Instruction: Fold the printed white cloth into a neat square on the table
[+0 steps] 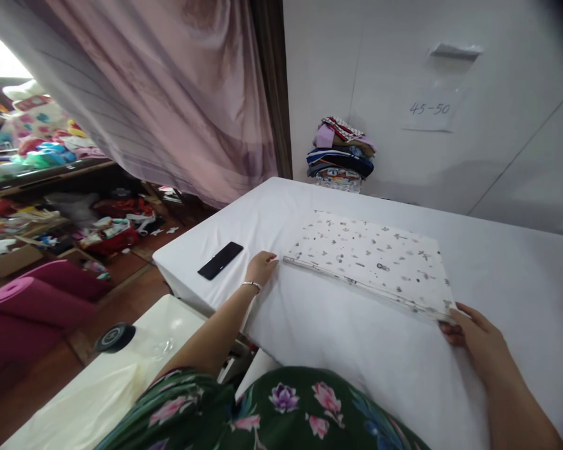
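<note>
Your right hand (483,340) is partly covering the near right corner of the patterned cloth (366,262), and your right forearm (520,409) is running out past the bottom edge. Your left hand (261,269) is hiding its own palm; whether its fingertips are touching the cloth, you are not seeing clearly. The white table (511,269) is extending beyond the right edge, the pink curtain (201,81) beyond the top. Clutter (51,153) at far left is blurring together.
</note>
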`<control>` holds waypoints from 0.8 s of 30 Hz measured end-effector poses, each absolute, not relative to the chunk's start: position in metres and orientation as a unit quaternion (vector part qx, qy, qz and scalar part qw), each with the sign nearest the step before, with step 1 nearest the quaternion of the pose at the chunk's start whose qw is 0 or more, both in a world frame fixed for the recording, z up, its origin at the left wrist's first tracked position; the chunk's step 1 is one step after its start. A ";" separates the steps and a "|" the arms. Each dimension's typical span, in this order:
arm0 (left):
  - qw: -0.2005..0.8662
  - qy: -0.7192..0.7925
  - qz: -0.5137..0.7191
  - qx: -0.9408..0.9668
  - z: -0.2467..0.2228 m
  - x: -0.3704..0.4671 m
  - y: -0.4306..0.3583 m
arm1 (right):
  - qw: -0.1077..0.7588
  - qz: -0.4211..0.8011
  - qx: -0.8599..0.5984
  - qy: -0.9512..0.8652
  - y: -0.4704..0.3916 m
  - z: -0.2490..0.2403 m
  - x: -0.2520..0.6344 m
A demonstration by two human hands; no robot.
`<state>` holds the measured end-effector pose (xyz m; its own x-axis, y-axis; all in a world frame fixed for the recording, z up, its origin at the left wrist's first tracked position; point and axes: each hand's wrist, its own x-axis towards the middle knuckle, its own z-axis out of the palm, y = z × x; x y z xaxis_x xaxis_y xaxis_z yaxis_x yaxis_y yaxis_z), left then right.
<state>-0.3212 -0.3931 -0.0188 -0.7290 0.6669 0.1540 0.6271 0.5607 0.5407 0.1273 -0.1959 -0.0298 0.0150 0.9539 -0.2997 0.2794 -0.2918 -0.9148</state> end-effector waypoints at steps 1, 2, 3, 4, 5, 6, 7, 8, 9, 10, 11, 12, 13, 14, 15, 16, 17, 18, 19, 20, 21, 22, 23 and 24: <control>0.040 0.881 0.293 0.369 -0.019 -0.318 -0.389 | 0.337 0.503 -0.626 -0.492 -0.195 -0.031 0.128; 0.044 0.881 0.293 0.369 -0.019 -0.314 -0.385 | 0.337 0.504 -0.624 -0.493 -0.195 -0.033 0.129; 0.045 0.883 0.290 0.367 -0.019 -0.312 -0.381 | 0.337 0.504 -0.623 -0.494 -0.194 -0.035 0.130; 0.047 0.885 0.287 0.364 -0.019 -0.310 -0.378 | 0.335 0.503 -0.624 -0.495 -0.193 -0.036 0.130; 0.049 0.886 0.285 0.362 -0.019 -0.308 -0.375 | 0.335 0.501 -0.624 -0.497 -0.193 -0.037 0.130; 0.051 0.888 0.282 0.360 -0.018 -0.307 -0.373 | 0.337 0.500 -0.622 -0.499 -0.193 -0.038 0.130; 0.052 0.889 0.281 0.358 -0.018 -0.306 -0.371 | 0.339 0.500 -0.620 -0.501 -0.192 -0.038 0.130; 0.053 0.890 0.281 0.357 -0.018 -0.306 -0.371 | 0.341 0.500 -0.617 -0.503 -0.192 -0.038 0.130; 0.053 0.890 0.281 0.355 -0.018 -0.306 -0.370 | 0.340 0.501 -0.616 -0.504 -0.192 -0.038 0.130; 0.054 0.891 0.282 0.353 -0.019 -0.305 -0.370 | 0.339 0.502 -0.617 -0.502 -0.192 -0.038 0.130; 0.054 0.891 0.285 0.350 -0.019 -0.305 -0.369 | 0.338 0.502 -0.620 -0.499 -0.192 -0.037 0.130; 0.054 0.891 0.287 0.347 -0.020 -0.305 -0.369 | 0.336 0.501 -0.624 -0.497 -0.192 -0.037 0.129; 0.053 0.892 0.291 0.343 -0.021 -0.305 -0.368 | 0.336 0.499 -0.626 -0.495 -0.193 -0.037 0.129; 0.053 0.892 0.294 0.340 -0.022 -0.305 -0.367 | 0.335 0.498 -0.629 -0.495 -0.193 -0.036 0.129; 0.052 0.892 0.296 0.339 -0.023 -0.305 -0.366 | 0.334 0.497 -0.629 -0.496 -0.193 -0.036 0.129; 0.051 0.891 0.298 0.339 -0.024 -0.305 -0.365 | 0.333 0.497 -0.629 -0.498 -0.193 -0.035 0.129; 0.051 0.890 0.298 0.341 -0.025 -0.305 -0.365 | 0.332 0.498 -0.627 -0.499 -0.194 -0.034 0.129; 0.050 0.889 0.298 0.343 -0.025 -0.306 -0.364 | 0.332 0.498 -0.626 -0.499 -0.194 -0.033 0.128; 0.048 0.888 0.298 0.346 -0.025 -0.306 -0.364 | 0.331 0.499 -0.626 -0.499 -0.195 -0.033 0.128; 0.044 0.887 0.299 0.349 -0.024 -0.307 -0.364 | 0.331 0.500 -0.626 -0.498 -0.195 -0.032 0.128; 0.038 0.886 0.300 0.352 -0.023 -0.309 -0.364 | 0.331 0.501 -0.625 -0.498 -0.196 -0.031 0.128; 0.029 0.884 0.302 0.357 -0.022 -0.310 -0.364 | 0.329 0.503 -0.626 -0.497 -0.196 -0.030 0.128; 0.018 0.881 0.302 0.364 -0.021 -0.312 -0.364 | 0.328 0.504 -0.627 -0.495 -0.196 -0.030 0.127; 0.009 0.878 0.302 0.372 -0.020 -0.313 -0.365 | 0.328 0.506 -0.627 -0.494 -0.196 -0.029 0.127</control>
